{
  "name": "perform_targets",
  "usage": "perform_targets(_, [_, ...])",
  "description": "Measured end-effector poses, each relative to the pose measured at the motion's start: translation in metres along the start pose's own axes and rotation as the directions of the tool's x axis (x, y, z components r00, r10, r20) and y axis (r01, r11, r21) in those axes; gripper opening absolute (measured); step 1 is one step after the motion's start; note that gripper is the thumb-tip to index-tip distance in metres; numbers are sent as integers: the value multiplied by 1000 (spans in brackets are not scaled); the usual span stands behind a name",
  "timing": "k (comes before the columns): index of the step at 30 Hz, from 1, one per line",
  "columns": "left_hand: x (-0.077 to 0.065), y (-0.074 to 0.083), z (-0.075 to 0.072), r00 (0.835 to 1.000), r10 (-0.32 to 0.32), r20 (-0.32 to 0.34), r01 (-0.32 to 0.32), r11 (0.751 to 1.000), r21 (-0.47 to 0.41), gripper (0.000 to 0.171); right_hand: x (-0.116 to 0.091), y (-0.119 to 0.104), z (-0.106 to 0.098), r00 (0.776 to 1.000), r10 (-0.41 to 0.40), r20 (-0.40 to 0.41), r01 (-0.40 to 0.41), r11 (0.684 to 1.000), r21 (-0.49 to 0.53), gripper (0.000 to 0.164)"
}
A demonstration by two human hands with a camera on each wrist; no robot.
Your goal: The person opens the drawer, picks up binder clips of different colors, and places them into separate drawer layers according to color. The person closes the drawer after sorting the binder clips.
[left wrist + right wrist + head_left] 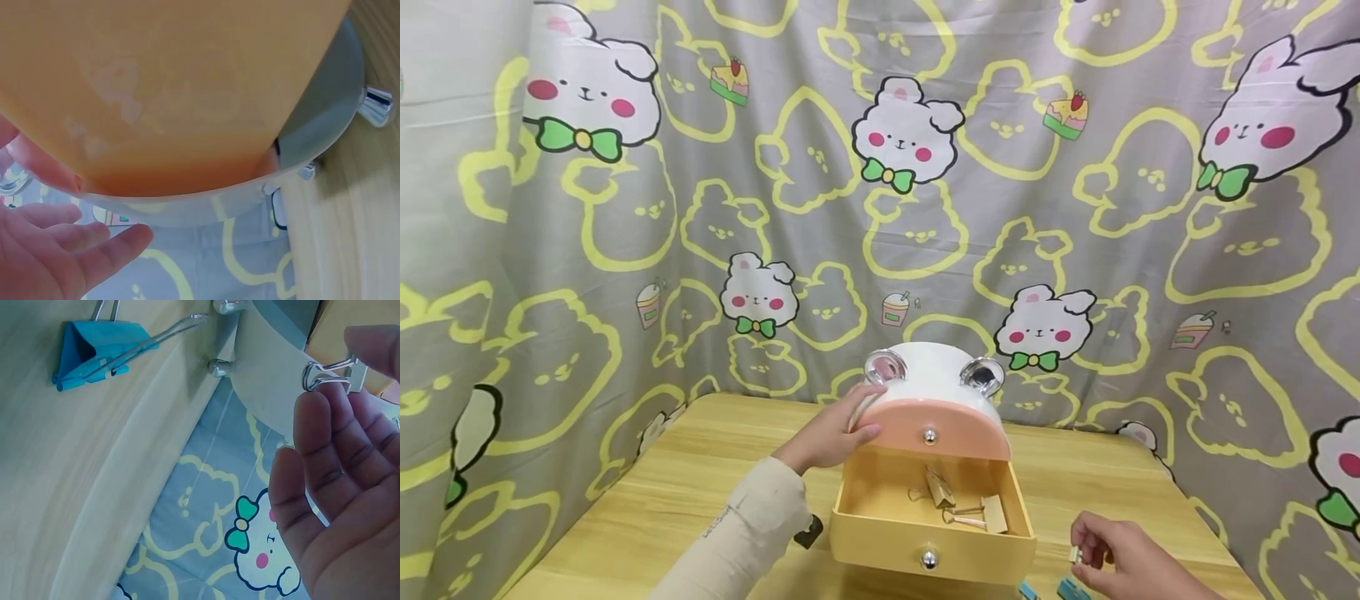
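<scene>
My left hand (831, 429) rests against the left side of a small tabletop drawer cabinet (936, 371), white with a rounded top, a pink upper drawer front (917, 423) and silver ears. Its fingers are loosely extended. Below, the yellow lower drawer (880, 542) is pulled out. Inside it lie a gold binder clip (938, 487) and a pale binder clip (995, 512) with pinkish handles. To the right of the drawer, my right hand (1123, 550) pinches a small cream binder clip (357, 375) with silver wire handles between thumb and fingers.
A blue binder clip (103, 350) lies on the wooden table (685, 467) near the right hand, with another blue piece (1028, 591) beside it. A black object (808, 532) sits left of the drawer, partly behind the sleeve. A patterned curtain (820, 217) surrounds the table.
</scene>
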State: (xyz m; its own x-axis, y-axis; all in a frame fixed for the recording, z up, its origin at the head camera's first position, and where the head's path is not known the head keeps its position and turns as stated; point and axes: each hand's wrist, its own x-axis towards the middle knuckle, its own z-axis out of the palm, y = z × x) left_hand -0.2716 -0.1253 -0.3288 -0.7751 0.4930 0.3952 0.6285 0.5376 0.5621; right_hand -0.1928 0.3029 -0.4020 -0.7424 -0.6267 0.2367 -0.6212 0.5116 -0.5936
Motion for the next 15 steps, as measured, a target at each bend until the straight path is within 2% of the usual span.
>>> perform_targets(3, [2,3,-2,1000,16,7,-16,1000,8,58,-1,-2,-1,1000,4,-12,-4,1000,0,18])
perform_targets(11, [6,8,-3,1000,-6,1,6,999,47,69,3,-13,-8,999,26,-44,-27,1000,-16,14])
perform_targets(15, [8,10,-2,1000,2,4,-2,1000,31,72,6,-17,-9,996,-6,-89,0,998,-66,16])
